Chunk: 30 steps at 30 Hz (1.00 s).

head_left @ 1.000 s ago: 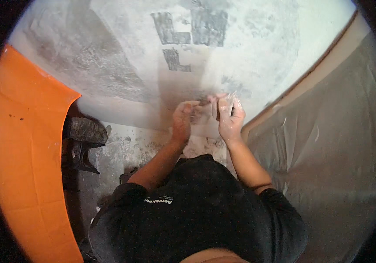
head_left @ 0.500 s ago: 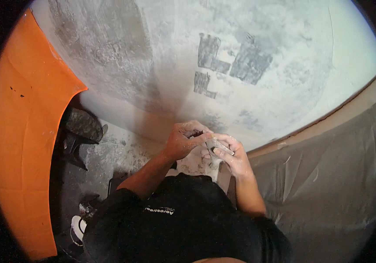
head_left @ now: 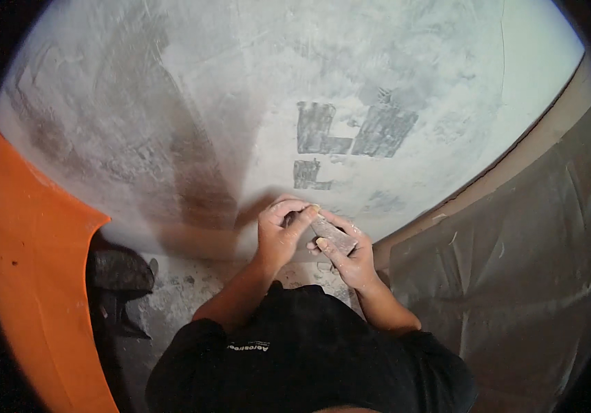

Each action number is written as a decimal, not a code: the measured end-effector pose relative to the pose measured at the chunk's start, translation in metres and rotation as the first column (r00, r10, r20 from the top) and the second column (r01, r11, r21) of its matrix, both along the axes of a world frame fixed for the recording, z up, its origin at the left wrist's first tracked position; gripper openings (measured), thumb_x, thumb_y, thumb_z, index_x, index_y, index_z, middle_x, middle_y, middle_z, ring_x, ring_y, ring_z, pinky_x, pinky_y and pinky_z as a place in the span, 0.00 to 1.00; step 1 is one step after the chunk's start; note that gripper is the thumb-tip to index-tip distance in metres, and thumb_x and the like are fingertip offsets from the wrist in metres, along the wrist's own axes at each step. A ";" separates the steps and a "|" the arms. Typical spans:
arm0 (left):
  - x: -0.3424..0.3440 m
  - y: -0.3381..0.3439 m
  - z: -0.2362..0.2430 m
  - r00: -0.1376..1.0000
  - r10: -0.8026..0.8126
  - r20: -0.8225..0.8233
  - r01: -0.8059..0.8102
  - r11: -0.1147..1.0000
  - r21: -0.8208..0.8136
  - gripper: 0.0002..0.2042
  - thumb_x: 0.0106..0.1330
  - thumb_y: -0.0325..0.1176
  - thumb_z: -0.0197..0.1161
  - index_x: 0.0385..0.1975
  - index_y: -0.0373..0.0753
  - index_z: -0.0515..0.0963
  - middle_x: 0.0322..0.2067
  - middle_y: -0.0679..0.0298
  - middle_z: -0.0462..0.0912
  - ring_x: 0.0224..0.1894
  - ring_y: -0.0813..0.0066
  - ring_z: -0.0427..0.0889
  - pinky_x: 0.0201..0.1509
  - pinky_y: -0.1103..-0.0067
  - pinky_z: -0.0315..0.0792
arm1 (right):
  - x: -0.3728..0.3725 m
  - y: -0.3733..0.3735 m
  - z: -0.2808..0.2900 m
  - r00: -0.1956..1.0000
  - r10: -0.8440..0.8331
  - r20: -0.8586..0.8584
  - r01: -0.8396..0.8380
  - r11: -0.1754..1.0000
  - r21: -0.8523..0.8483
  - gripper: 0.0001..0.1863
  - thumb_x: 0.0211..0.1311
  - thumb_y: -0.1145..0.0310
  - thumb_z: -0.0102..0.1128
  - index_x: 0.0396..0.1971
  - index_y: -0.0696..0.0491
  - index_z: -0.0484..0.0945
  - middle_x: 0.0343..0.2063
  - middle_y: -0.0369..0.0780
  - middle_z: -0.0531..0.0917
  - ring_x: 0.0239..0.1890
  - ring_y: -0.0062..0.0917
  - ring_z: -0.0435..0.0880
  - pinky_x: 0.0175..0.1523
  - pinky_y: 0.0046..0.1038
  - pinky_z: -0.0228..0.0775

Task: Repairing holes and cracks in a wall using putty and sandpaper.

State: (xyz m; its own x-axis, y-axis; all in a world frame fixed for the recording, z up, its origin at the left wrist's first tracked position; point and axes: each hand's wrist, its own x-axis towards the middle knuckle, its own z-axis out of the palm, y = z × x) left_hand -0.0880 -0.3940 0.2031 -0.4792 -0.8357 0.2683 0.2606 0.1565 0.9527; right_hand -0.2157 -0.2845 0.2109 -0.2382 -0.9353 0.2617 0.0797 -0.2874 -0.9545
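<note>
A dusty, grey, rectangular sanding block [head_left: 336, 237] is held between my two hands, tilted down to the right. My left hand [head_left: 278, 234] is closed, its thumb and fingers pinching the block's upper left end. My right hand [head_left: 357, 265] is wrapped round the lower right part, with the thumb lying on the flat face. White dust coats the fingers of both hands. Just beyond them rises a large curved panel [head_left: 254, 103], whitish and grey, with dark grey blocky marks [head_left: 323, 131] on it. The underside of the block is hidden.
An orange sheet or panel [head_left: 34, 275] stands at the left. Grey-brown covering [head_left: 509, 261] hangs along the right, beside the panel's edge. Dark objects [head_left: 120, 282] sit low at the left on a dust-spotted floor [head_left: 178, 279].
My view has shifted upward, so the marks and orange sheet sit lower. Both hands keep hold of the sanding block, which has turned so that more of its flat face shows.
</note>
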 end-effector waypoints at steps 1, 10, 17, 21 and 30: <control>-0.002 -0.002 0.001 0.996 0.084 0.001 -0.083 0.983 -0.164 0.07 0.65 0.25 0.63 0.39 0.31 0.84 0.35 0.60 0.83 0.37 0.76 0.80 0.42 0.80 0.72 | 0.008 -0.003 0.003 0.993 -0.020 0.120 0.017 1.000 0.026 0.19 0.64 0.79 0.61 0.54 0.62 0.74 0.49 0.45 0.80 0.46 0.26 0.82 0.51 0.27 0.78; 0.007 -0.046 0.046 0.999 -0.033 -0.005 0.026 0.876 -0.481 0.13 0.67 0.24 0.58 0.50 0.32 0.80 0.39 0.57 0.81 0.39 0.72 0.81 0.43 0.80 0.74 | 0.029 -0.041 0.011 0.833 -0.442 -0.332 0.323 0.877 -0.357 0.23 0.57 0.75 0.67 0.53 0.64 0.75 0.49 0.52 0.79 0.52 0.38 0.79 0.57 0.33 0.70; 0.012 -0.091 0.061 0.962 0.107 -0.252 -0.274 0.409 -0.870 0.07 0.56 0.30 0.63 0.33 0.37 0.83 0.29 0.62 0.81 0.31 0.65 0.80 0.39 0.72 0.75 | 0.020 -0.073 0.033 0.433 -0.783 -0.447 0.431 0.615 -0.660 0.25 0.57 0.79 0.63 0.55 0.66 0.72 0.51 0.52 0.75 0.46 0.36 0.80 0.46 0.30 0.76; 0.012 -0.111 0.070 0.944 0.084 -0.318 -0.328 0.307 -0.893 0.03 0.54 0.26 0.61 0.26 0.39 0.81 0.25 0.66 0.80 0.27 0.67 0.80 0.35 0.72 0.75 | 0.009 -0.093 0.037 0.329 -0.807 -0.491 0.383 0.589 -0.711 0.22 0.57 0.83 0.60 0.54 0.65 0.74 0.51 0.51 0.74 0.46 0.35 0.81 0.45 0.28 0.78; 0.008 -0.135 0.064 0.952 0.019 -0.307 -0.306 0.158 -0.939 0.04 0.56 0.25 0.58 0.22 0.38 0.79 0.22 0.67 0.81 0.23 0.71 0.81 0.30 0.77 0.77 | 0.017 -0.131 0.016 0.193 -0.943 -0.270 0.509 0.332 -0.794 0.24 0.50 0.85 0.62 0.51 0.61 0.78 0.50 0.48 0.76 0.47 0.40 0.78 0.50 0.32 0.72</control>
